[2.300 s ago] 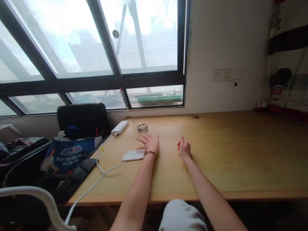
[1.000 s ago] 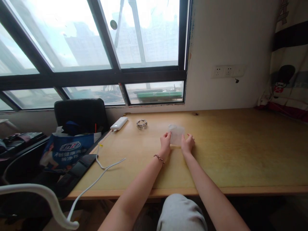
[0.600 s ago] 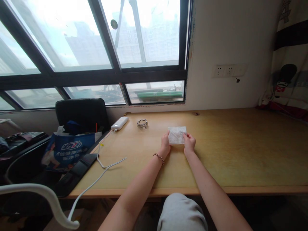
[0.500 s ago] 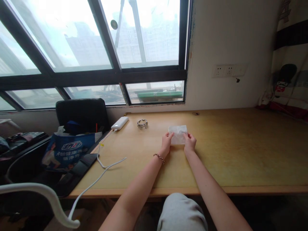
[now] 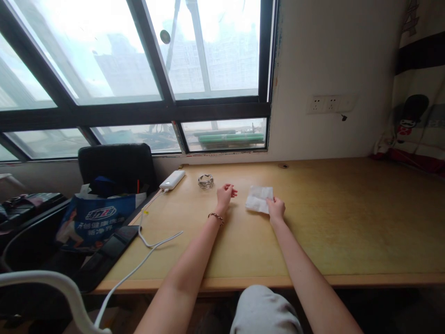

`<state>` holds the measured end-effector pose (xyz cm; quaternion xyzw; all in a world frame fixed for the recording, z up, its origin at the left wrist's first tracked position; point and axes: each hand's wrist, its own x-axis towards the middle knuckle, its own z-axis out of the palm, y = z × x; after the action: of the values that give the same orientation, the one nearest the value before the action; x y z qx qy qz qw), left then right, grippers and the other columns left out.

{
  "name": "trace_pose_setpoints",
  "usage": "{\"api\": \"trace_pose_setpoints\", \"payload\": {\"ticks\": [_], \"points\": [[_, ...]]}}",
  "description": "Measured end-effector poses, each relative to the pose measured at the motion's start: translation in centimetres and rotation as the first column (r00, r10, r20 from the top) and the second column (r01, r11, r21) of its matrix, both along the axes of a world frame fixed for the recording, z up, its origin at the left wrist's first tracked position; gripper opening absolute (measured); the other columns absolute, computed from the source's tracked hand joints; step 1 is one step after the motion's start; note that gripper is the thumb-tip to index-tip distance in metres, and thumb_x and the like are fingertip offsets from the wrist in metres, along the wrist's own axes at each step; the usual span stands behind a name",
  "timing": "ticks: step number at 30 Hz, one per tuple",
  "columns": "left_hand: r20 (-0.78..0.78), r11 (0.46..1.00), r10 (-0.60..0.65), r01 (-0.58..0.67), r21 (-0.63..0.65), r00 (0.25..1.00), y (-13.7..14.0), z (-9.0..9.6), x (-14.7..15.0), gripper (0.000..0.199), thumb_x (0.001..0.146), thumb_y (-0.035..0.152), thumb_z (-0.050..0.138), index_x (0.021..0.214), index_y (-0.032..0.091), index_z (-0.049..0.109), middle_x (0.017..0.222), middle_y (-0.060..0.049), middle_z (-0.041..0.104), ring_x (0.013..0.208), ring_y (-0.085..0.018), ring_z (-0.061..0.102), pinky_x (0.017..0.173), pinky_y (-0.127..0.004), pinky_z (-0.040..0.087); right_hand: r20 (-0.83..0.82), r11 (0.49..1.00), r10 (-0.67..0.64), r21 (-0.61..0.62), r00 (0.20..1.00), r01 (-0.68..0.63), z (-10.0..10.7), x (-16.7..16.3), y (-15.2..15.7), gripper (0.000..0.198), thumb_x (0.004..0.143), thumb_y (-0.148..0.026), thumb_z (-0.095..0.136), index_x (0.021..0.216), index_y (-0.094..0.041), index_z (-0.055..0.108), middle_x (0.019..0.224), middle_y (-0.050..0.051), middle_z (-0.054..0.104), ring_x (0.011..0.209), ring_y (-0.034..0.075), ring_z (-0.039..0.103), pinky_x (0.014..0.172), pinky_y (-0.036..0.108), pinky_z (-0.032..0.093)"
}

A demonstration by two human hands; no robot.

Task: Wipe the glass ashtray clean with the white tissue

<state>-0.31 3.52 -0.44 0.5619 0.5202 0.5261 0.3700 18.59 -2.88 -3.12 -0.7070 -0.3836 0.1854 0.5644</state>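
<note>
A creased white tissue (image 5: pixel 257 198) is held by its right edge in my right hand (image 5: pixel 277 209), thumb on top, just over the wooden table (image 5: pixel 330 218). My left hand (image 5: pixel 226 194) is apart from the tissue, to its left, with fingers loosely curled, somewhat apart and nothing in them. A braided bracelet (image 5: pixel 216 217) circles my left wrist. Beyond and to the left of that hand, a silvery see-through ring-shaped object (image 5: pixel 206 181), perhaps a glass ashtray, rests on the table.
At the table's far left edge lies a white power bank (image 5: pixel 173 179) with a white cable (image 5: pixel 149 245) plugged in, looping over the table. Left of the table stands a black chair (image 5: pixel 116 167) with a blue printed bag (image 5: pixel 100 220). A window and wall sockets (image 5: pixel 325 105) are behind.
My left hand has let go of the tissue and moved left. The tissue stays in my right hand, now tilted a little and lower.
</note>
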Motion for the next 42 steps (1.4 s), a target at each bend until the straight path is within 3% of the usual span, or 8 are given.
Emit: {"api": "trace_pose_setpoints", "payload": {"ticks": [3, 5, 10, 19, 24, 30, 36, 42], "points": [[-0.156, 0.985, 0.170, -0.165, 0.039, 0.973, 1.9, 0.4, -4.1, 0.032, 0.079, 0.030, 0.041, 0.105, 0.011, 0.049, 0.072, -0.009, 0.062, 0.053, -0.014, 0.057, 0.056, -0.026, 0.044, 0.122, 1.000, 0.009, -0.027, 0.992, -0.006, -0.1, -0.4, 0.0, 0.025, 0.066, -0.035, 0.046, 0.060, -0.014, 0.058, 0.059, 0.006, 0.060, 0.051, 0.015, 0.045, 0.047, 0.023, 0.028], [-0.392, 0.948, 0.316, -0.307, 0.086, 0.864, 3.0, 0.4, -6.5, 0.037, 0.078, 0.029, 0.046, 0.111, 0.013, 0.045, 0.079, -0.012, 0.062, 0.065, -0.019, 0.060, 0.063, -0.029, 0.043, 0.223, 1.000, 0.022, -0.021, 0.975, -0.017, -0.1, -0.9, -0.1, 0.028, 0.069, -0.035, 0.041, 0.054, -0.016, 0.053, 0.053, 0.004, 0.056, 0.048, 0.013, 0.039, 0.047, 0.023, 0.024], [-0.641, 0.913, 0.358, -0.398, 0.088, 0.679, 4.4, -0.4, -8.8, 0.035, 0.077, 0.032, 0.048, 0.108, 0.015, 0.047, 0.091, -0.017, 0.060, 0.084, -0.027, 0.058, 0.067, -0.032, 0.041, 0.293, 0.998, 0.052, 0.011, 0.955, -0.058, 0.1, -1.6, 0.0, 0.032, 0.075, -0.035, 0.031, 0.050, -0.018, 0.042, 0.047, 0.001, 0.048, 0.046, 0.012, 0.032, 0.047, 0.025, 0.020], [-0.658, 0.932, 0.346, -0.324, 0.161, 0.669, 2.5, -0.1, -7.3, 0.025, 0.082, 0.022, 0.038, 0.104, 0.014, 0.046, 0.071, -0.007, 0.061, 0.065, -0.016, 0.058, 0.058, -0.023, 0.039, -0.144, 0.987, -0.016, 0.153, 0.989, 0.039, 0.1, -1.3, 0.3, 0.031, 0.074, -0.040, 0.037, 0.055, -0.017, 0.045, 0.051, -0.001, 0.047, 0.049, 0.011, 0.036, 0.047, 0.023, 0.027], [-0.581, 0.956, 0.230, -0.071, 0.283, 0.781, 0.0, 0.4, -1.9, 0.024, 0.084, 0.022, 0.033, 0.104, 0.016, 0.045, 0.065, -0.003, 0.058, 0.057, -0.012, 0.055, 0.054, -0.020, 0.038, -0.660, 0.908, 0.194, 0.401, 0.726, 0.122, 1.2, -1.1, 0.5, 0.028, 0.070, -0.041, 0.047, 0.078, -0.015, 0.055, 0.072, 0.001, 0.060, 0.065, 0.014, 0.053, 0.058, 0.024, 0.042], [-0.524, 0.928, 0.012, 0.186, 0.323, 0.851, -4.7, 0.2, 5.3, 0.020, 0.083, 0.025, 0.037, 0.099, 0.019, 0.047, 0.071, -0.003, 0.057, 0.059, -0.012, 0.053, 0.054, -0.020, 0.037, -0.785, 0.876, 0.465, 0.475, 0.409, -0.084, 2.2, -1.0, -0.2, 0.041, 0.072, -0.051, 0.043, 0.083, -0.014, 0.057, 0.084, 0.007, 0.062, 0.075, 0.017, 0.058, 0.062, 0.028, 0.047], [-0.587, 0.915, -0.051, 0.274, 0.298, 0.808, -7.1, -0.3, 6.2, 0.018, 0.081, 0.022, 0.038, 0.094, 0.019, 0.051, 0.075, -0.007, 0.055, 0.063, -0.015, 0.053, 0.058, -0.022, 0.038, -0.661, 0.898, 0.427, 0.389, 0.617, -0.205, 1.4, -2.2, -0.3, 0.031, 0.061, -0.037, 0.060, 0.082, -0.016, 0.054, 0.067, 0.001, 0.060, 0.058, 0.014, 0.057, 0.052, 0.025, 0.045], [-0.708, 0.894, -0.116, 0.384, 0.231, 0.697, -8.0, 0.3, 6.0, 0.024, 0.080, 0.020, 0.039, 0.101, 0.020, 0.052, 0.084, -0.008, 0.056, 0.070, -0.016, 0.055, 0.064, -0.023, 0.040, -0.311, 0.964, 0.253, 0.160, 0.916, -0.212, 0.9, -2.4, -0.1, 0.034, 0.069, -0.046, 0.046, 0.070, -0.014, 0.057, 0.054, 0.002, 0.058, 0.053, 0.015, 0.055, 0.045, 0.022, 0.039]]}}
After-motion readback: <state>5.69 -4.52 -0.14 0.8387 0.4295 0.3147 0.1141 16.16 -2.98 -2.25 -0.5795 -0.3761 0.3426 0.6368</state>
